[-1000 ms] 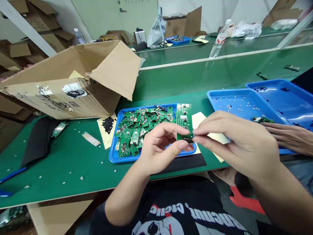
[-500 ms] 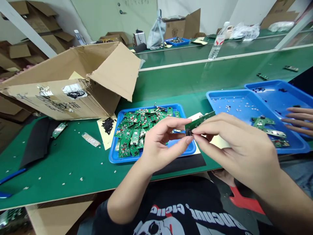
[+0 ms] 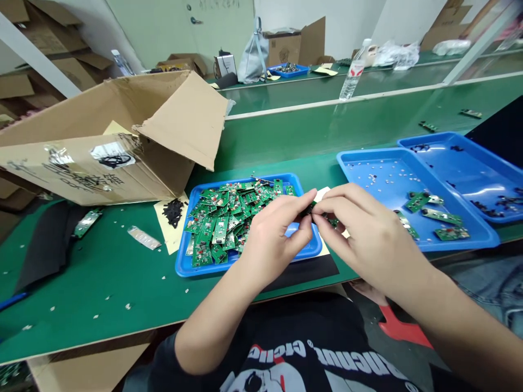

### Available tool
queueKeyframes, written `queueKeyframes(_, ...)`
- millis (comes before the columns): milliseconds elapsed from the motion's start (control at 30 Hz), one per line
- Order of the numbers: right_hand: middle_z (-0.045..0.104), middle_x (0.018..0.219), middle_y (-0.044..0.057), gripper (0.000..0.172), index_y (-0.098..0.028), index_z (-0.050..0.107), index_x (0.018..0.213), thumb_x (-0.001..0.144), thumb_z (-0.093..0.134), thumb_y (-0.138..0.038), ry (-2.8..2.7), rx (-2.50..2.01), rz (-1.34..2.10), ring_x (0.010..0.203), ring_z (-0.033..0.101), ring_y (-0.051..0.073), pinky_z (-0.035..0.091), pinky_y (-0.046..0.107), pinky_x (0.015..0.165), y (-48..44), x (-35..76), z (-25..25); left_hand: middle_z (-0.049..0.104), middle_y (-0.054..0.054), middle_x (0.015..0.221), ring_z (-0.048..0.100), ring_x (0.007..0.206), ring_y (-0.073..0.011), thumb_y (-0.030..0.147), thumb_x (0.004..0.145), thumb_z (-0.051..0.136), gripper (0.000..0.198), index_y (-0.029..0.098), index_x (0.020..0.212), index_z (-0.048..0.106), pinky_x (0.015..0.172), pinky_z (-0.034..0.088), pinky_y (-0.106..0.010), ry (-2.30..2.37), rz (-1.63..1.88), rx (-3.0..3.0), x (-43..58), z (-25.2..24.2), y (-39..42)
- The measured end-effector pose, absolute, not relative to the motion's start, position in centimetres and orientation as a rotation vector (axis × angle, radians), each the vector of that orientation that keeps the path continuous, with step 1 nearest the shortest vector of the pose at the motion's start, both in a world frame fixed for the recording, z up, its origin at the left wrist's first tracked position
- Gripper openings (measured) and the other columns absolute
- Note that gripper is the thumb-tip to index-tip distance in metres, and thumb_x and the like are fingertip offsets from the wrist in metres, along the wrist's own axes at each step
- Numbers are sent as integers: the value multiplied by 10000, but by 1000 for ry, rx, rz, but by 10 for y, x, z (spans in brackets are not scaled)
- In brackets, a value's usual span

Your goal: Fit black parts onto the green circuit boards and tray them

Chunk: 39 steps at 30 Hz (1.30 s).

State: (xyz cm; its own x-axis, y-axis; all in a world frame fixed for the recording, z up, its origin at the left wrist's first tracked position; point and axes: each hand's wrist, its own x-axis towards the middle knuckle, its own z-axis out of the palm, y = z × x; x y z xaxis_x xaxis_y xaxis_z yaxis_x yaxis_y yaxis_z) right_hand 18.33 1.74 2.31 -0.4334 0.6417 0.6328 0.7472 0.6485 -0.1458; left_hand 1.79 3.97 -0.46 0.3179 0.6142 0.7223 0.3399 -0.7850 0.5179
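In front of my chest, my left hand (image 3: 274, 231) and my right hand (image 3: 365, 231) meet fingertip to fingertip. My right hand is closed on a small green circuit board (image 3: 333, 222), mostly hidden behind its fingers. The thumb and forefinger of my left hand pinch a small dark part (image 3: 306, 210) at the board's left end; its shape is largely covered. Just behind my left hand, a blue tray (image 3: 182, 267) holds a heap of similar green boards (image 3: 220, 226).
At right stand a second blue tray (image 3: 486, 239) with several boards and white bits, and another blue tray (image 3: 469, 158) with dark pieces. Black strips (image 3: 172, 212) lie on yellow paper at left, before a large open carton (image 3: 93, 163). A water bottle (image 3: 354, 71) stands behind.
The board has turned and now shows less between my hands. My left fingers have closed in on its end. Another person's hand has left the right-hand trays, where boards now lie spread apart.
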Motion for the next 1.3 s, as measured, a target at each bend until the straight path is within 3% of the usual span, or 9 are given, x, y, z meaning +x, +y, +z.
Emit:
queueKeyframes(367,605,772,42,106,-159,578,826,904,507,-147,-2170,-1268,-139,661,588,140,461,248,558,28,190,13,742,-61,877,704,773,-128,104,903,559,203,137,1086,641,723,590,-225,890,1707,2658,29,-22,53)
queueKeyframes(567,561,691,49,201,-168,551,702,884,478,-123,-2069,-1474,-417,575,518,151,354,278,483,35,185,1,730,-81,839,702,749,-164,115,895,549,214,136,1086,645,676,583,-259,806,1544,2820,34,-28,69)
queueKeyframes(667,583,723,77,170,-151,578,733,860,481,-93,-1932,-1572,-489,627,552,177,383,293,508,42,204,6,719,-58,779,685,713,-155,109,871,522,201,150,992,676,688,569,-262,896,1416,2667,39,-28,80)
queueKeyframes(767,626,784,58,85,-171,617,787,825,558,-123,-1669,-1510,-258,692,598,171,462,285,556,42,240,14,717,-63,790,669,708,-156,124,855,527,184,139,950,684,697,556,-274,963,1275,2479,57,-27,89)
queueKeyframes(867,641,754,5,4,-207,664,785,788,667,-207,-1213,-1404,116,605,592,125,507,269,554,29,275,8,708,-44,767,657,693,-151,136,852,547,148,149,899,687,669,543,-262,889,1124,2423,96,-31,93)
queueKeyframes(933,645,734,-1,98,-202,685,787,745,735,-275,-874,-1342,293,625,611,127,526,269,568,19,290,-7,709,-32,775,660,710,-152,143,847,562,129,164,870,688,692,544,-266,812,986,2397,134,-38,93)
queueKeyframes(1033,671,782,25,193,-191,685,810,788,684,-383,-776,-1305,343,701,650,152,539,281,576,8,298,-35,718,-54,846,673,792,-185,172,859,574,120,161,892,689,746,550,-297,721,801,2356,191,-55,94)
queueKeyframes(1167,701,860,59,224,-182,696,861,794,677,-394,-744,-1291,383,750,676,177,564,312,617,3,297,-57,710,-125,922,674,908,-265,120,844,578,129,111,901,693,824,545,-382,716,648,2265,233,-80,101)
queueKeyframes(1300,695,930,67,222,-184,707,904,818,667,-384,-750,-1284,386,859,677,197,579,370,748,1,294,-66,659,-179,1165,607,1124,-302,46,809,567,242,95,1015,684,981,479,-437,759,664,2104,223,-79,103)
